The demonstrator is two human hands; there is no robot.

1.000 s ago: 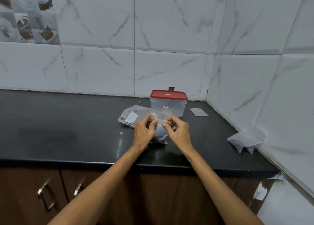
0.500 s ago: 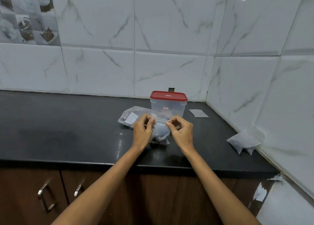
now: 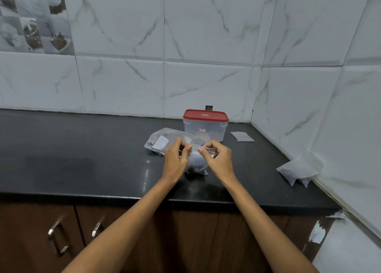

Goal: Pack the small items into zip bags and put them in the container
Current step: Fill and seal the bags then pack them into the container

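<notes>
A small clear zip bag [image 3: 196, 161] with dark items at its bottom stands on the black counter [image 3: 82, 161]. My left hand [image 3: 175, 161] and my right hand [image 3: 218, 159] both pinch its top strip, fingertips close together. Behind my hands lies a larger clear plastic packet [image 3: 159, 141] with a white label. A clear container [image 3: 206, 128] with a red lid, shut, stands just beyond, near the back wall.
A flat small bag [image 3: 241, 136] lies right of the container. Two filled bags [image 3: 299, 169] lean against the right wall. Tiled walls close the back and right sides. Cabinet doors with metal handles [image 3: 57, 239] sit under the counter's front edge.
My fingertips have moved closer together along the bag's top strip. The bag stays in the same place on the counter.
</notes>
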